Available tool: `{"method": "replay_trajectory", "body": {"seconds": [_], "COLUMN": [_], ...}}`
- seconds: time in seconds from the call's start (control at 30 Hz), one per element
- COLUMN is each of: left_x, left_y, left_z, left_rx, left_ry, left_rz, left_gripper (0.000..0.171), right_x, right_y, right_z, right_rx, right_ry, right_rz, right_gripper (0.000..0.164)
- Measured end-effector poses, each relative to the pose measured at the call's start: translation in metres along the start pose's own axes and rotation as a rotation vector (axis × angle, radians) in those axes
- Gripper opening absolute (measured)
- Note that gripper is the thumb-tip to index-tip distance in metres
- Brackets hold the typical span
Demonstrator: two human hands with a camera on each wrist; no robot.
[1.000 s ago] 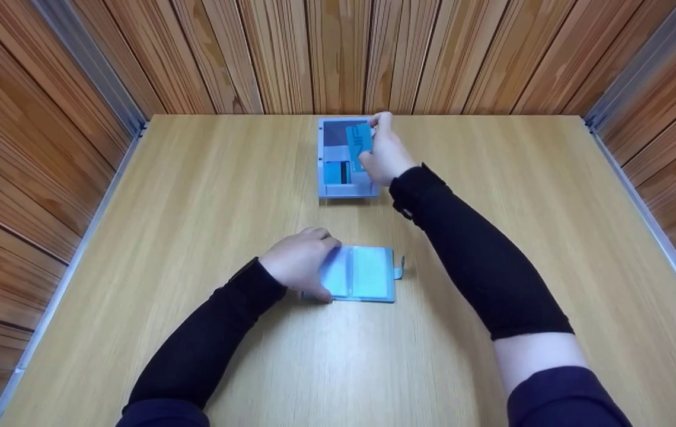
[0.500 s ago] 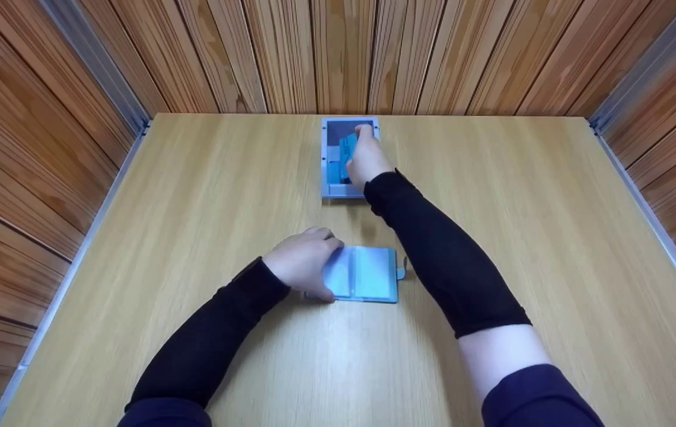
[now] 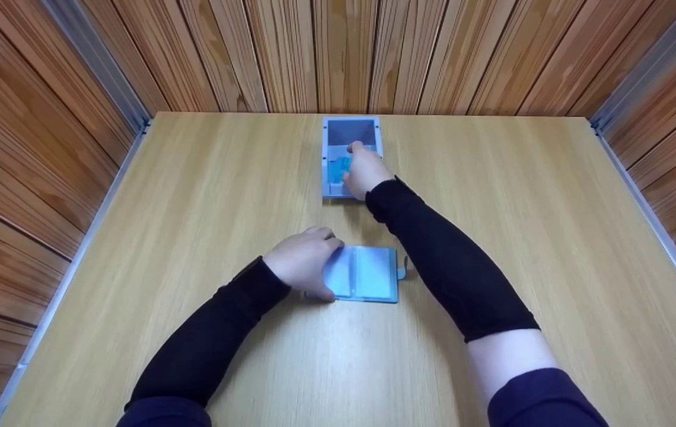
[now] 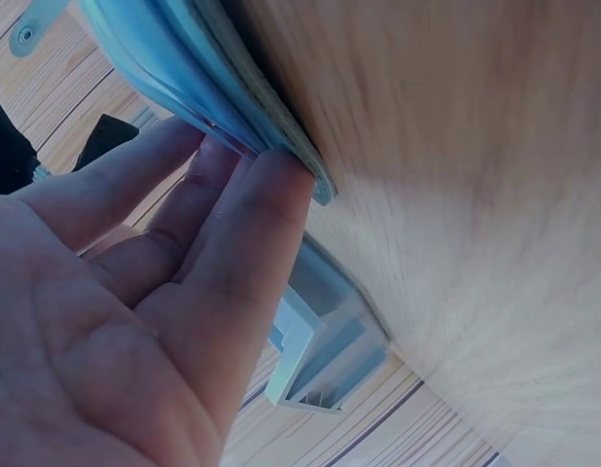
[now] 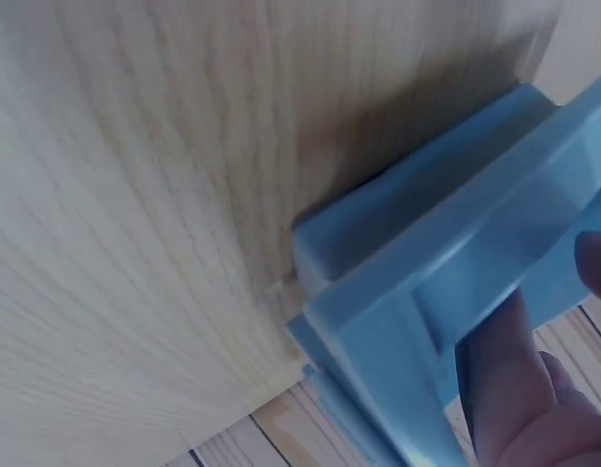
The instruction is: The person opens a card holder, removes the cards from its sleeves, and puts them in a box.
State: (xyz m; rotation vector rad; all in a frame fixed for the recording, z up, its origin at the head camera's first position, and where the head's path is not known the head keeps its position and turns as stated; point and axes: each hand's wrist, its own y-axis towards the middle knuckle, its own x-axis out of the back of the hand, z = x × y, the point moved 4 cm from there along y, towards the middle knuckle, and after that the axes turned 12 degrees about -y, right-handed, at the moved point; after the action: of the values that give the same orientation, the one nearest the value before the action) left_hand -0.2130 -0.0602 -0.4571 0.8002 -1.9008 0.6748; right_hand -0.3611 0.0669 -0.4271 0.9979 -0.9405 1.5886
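Observation:
A light-blue card holder (image 3: 375, 273) lies spread on the table, its clear sleeves facing up and a snap strap at its right. My left hand (image 3: 302, 261) grips its left side, thumb at the near edge and fingers at the far edge. In the left wrist view, fingertips touch the edge of the holder's stacked sleeves (image 4: 174, 58). My right hand (image 3: 367, 169) reaches over the right rim of a blue-grey box (image 3: 351, 121). Blue cards (image 3: 338, 171) lie inside, beside its spread thumb and fingers. The right wrist view shows its thumb (image 5: 594, 263) apart from the fingers.
The box stands at the back of the wooden table (image 3: 225, 178), close to the plank wall (image 3: 290, 53). Plank walls with metal corner posts (image 3: 98, 59) flank the table on both sides.
My right hand has carried a blue card leftward and down into the box, and its fingers have come away from it. The left hand stays on the card holder.

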Motion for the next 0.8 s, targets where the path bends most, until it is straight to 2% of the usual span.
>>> {"method": "replay_trajectory", "body": {"seconds": [0.17, 0.33, 0.47, 0.6, 0.8], "left_x": [0.000, -0.001, -0.001, -0.001, -0.001], "left_y": [0.000, 0.001, 0.001, 0.002, 0.002], "left_z": [0.000, 0.002, 0.002, 0.002, 0.002], "left_rx": [-0.001, -0.002, 0.005, 0.014, 0.020], "left_ry": [-0.003, -0.002, -0.009, -0.013, -0.008], "left_rz": [0.006, 0.011, 0.017, 0.021, 0.023], "left_gripper": [0.094, 0.095, 0.095, 0.095, 0.098], "right_x": [0.006, 0.010, 0.012, 0.012, 0.002], "right_y": [-0.018, -0.047, -0.076, -0.103, -0.137], "right_z": [0.000, -0.001, -0.007, -0.020, -0.039], "right_rx": [0.122, 0.262, 0.344, 0.395, 0.454], "right_ry": [0.069, 0.126, 0.082, 0.002, -0.072], "right_rz": [-0.042, -0.068, -0.080, -0.046, -0.020], "right_gripper": [0.055, 0.055, 0.058, 0.064, 0.070]}}
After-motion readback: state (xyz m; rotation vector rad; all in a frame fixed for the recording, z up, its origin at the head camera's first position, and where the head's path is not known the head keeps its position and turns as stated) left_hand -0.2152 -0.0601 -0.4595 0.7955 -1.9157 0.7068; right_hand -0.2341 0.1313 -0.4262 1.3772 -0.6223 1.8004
